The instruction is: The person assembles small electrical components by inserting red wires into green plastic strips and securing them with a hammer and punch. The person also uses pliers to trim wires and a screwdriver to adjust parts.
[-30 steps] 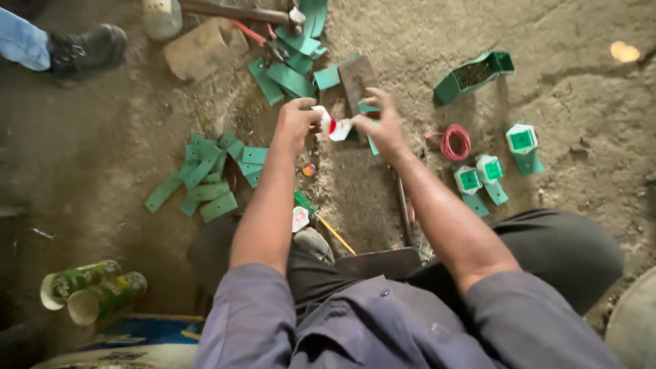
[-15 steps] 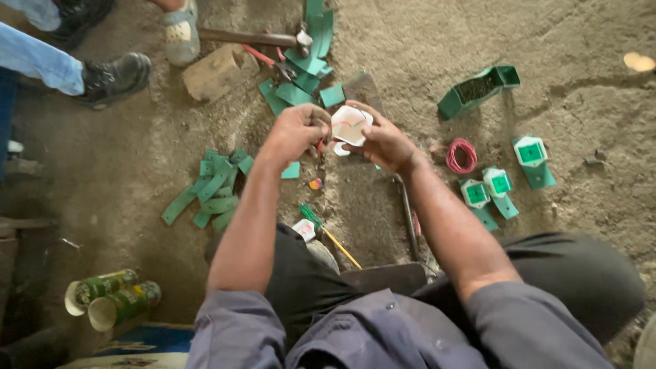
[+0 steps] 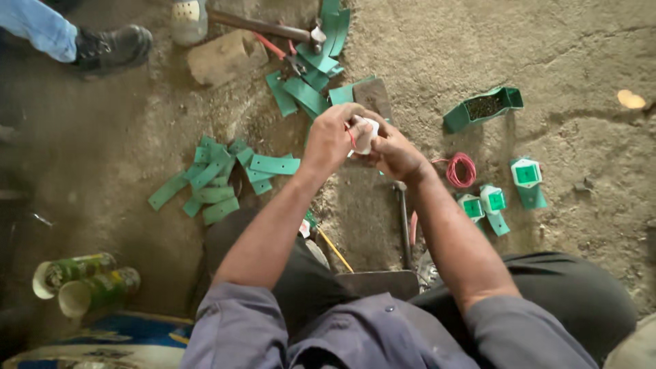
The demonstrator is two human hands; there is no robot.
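The floor (image 3: pixel 567 61) is rough grey-brown concrete, cracked, dusty and gritty, paler toward the upper right and darker along the left edge. Loose things lie about it: a wood block (image 3: pixel 222 56) near the top, a pile of green strips (image 3: pixel 212 178) at the left, a red wire coil (image 3: pixel 461 169) at the right, and two cans (image 3: pixel 85 283) on their sides at the lower left, near a blue mat (image 3: pixel 123 331). A bystander's black shoe (image 3: pixel 109 46) stands at the top left
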